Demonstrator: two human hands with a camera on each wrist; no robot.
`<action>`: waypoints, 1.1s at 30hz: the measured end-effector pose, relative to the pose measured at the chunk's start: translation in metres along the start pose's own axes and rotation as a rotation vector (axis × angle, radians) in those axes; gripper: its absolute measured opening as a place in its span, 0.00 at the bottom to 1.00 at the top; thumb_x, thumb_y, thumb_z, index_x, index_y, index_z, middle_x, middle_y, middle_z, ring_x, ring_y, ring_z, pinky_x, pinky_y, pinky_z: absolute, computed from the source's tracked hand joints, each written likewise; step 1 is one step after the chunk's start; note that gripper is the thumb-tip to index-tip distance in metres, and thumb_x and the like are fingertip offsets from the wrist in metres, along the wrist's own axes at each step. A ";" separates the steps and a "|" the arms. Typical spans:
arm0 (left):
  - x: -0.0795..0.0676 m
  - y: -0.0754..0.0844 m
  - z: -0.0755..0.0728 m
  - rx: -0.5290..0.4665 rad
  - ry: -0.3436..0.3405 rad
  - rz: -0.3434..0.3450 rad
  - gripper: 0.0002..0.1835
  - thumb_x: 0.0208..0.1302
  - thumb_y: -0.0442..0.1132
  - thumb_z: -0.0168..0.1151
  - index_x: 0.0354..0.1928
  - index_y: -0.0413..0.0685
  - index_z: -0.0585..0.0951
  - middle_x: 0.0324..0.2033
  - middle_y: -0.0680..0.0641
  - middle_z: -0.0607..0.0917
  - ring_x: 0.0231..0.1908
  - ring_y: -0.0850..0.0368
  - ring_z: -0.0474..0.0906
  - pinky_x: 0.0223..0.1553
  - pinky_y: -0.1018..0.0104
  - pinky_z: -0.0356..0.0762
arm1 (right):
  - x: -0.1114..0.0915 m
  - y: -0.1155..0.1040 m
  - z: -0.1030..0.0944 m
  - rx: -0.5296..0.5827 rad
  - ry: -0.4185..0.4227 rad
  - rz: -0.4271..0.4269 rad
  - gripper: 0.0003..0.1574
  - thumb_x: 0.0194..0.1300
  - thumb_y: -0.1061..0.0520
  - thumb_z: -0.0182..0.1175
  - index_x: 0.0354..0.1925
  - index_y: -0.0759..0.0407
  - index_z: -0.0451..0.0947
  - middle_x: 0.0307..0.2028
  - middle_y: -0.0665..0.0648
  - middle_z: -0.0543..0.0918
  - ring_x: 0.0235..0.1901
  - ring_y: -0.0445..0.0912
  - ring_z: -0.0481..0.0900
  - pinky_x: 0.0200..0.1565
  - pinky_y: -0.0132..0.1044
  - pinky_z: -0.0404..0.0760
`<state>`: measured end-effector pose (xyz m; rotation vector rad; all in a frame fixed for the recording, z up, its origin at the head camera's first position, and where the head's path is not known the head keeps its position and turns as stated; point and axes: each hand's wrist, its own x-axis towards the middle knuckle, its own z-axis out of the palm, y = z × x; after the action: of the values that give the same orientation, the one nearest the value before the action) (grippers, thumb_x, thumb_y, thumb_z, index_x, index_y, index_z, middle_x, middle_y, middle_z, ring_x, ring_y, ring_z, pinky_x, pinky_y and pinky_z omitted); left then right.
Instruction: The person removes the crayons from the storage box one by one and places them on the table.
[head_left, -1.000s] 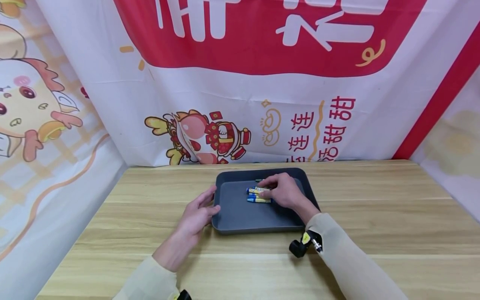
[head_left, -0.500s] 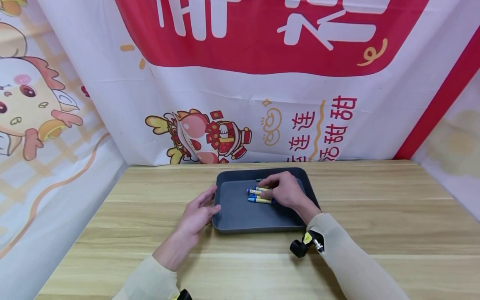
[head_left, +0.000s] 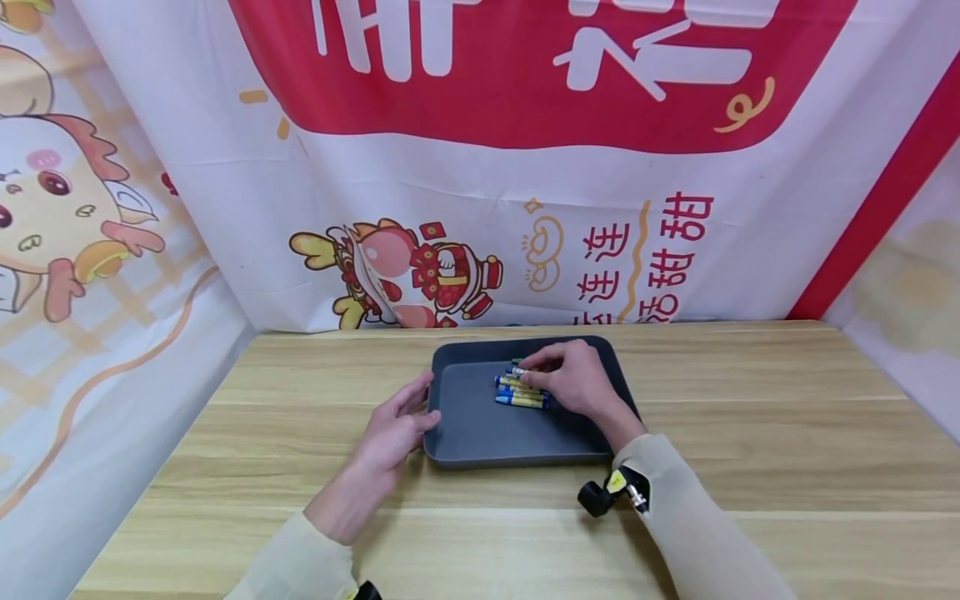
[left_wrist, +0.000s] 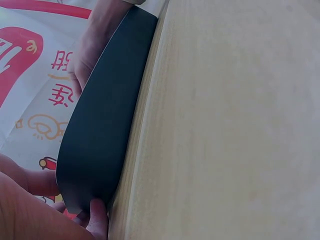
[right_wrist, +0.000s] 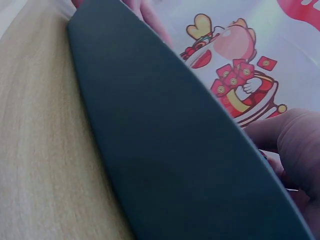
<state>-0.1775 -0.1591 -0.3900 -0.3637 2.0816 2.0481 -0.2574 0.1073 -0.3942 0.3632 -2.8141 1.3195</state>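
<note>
Printed cloth (head_left: 420, 183) fills the upper frame. At centre, I see crayons (head_left: 521, 402) lying in a dark tray (head_left: 480, 437), its floor showing left and below; the right hand (head_left: 576, 379) pinches 1 crayon (head_left: 513, 371) between thumb and fingertips. The left hand (head_left: 393, 429) clamps the tray's left edge with thumb and fingers. The wooden table (head_left: 750, 433) stretches wide toward the frame's right.

Cloth backdrop (head_left: 450, 183) shows red 连连 (head_left: 606, 242) and 甜甜 (head_left: 686, 217) in two columns, lowest character of each cut off; big white characters (head_left: 693, 67) on its red panel (head_left: 495, 108) cropped at top, labels on the crayons (head_left: 522, 402) too small to read.
</note>
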 end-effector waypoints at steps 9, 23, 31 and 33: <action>-0.004 0.003 -0.001 0.002 -0.008 0.005 0.37 0.74 0.28 0.57 0.81 0.59 0.66 0.83 0.42 0.61 0.82 0.41 0.59 0.79 0.39 0.64 | -0.003 0.001 -0.004 0.019 0.045 -0.062 0.08 0.67 0.52 0.75 0.44 0.48 0.94 0.40 0.52 0.90 0.37 0.46 0.82 0.40 0.38 0.80; -0.003 0.001 -0.002 -0.001 -0.007 0.012 0.37 0.74 0.27 0.58 0.81 0.59 0.66 0.83 0.42 0.62 0.81 0.42 0.61 0.77 0.41 0.67 | -0.005 -0.002 -0.020 0.072 0.095 -0.040 0.10 0.69 0.50 0.72 0.46 0.50 0.93 0.43 0.55 0.91 0.38 0.48 0.81 0.40 0.38 0.79; -0.002 0.001 -0.002 -0.001 -0.016 0.006 0.37 0.74 0.28 0.57 0.82 0.59 0.66 0.84 0.43 0.60 0.82 0.41 0.59 0.78 0.40 0.65 | -0.007 0.003 -0.043 0.051 0.170 -0.048 0.13 0.69 0.50 0.72 0.48 0.53 0.92 0.47 0.58 0.91 0.44 0.50 0.84 0.44 0.39 0.81; -0.001 0.001 -0.001 -0.001 -0.013 0.001 0.37 0.74 0.28 0.58 0.81 0.60 0.66 0.84 0.44 0.61 0.82 0.42 0.59 0.78 0.40 0.65 | -0.007 0.007 -0.049 0.074 0.189 -0.032 0.13 0.70 0.50 0.72 0.49 0.53 0.92 0.48 0.59 0.91 0.44 0.50 0.83 0.44 0.37 0.81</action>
<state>-0.1765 -0.1602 -0.3887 -0.3483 2.0743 2.0464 -0.2558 0.1504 -0.3685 0.2677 -2.6006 1.3752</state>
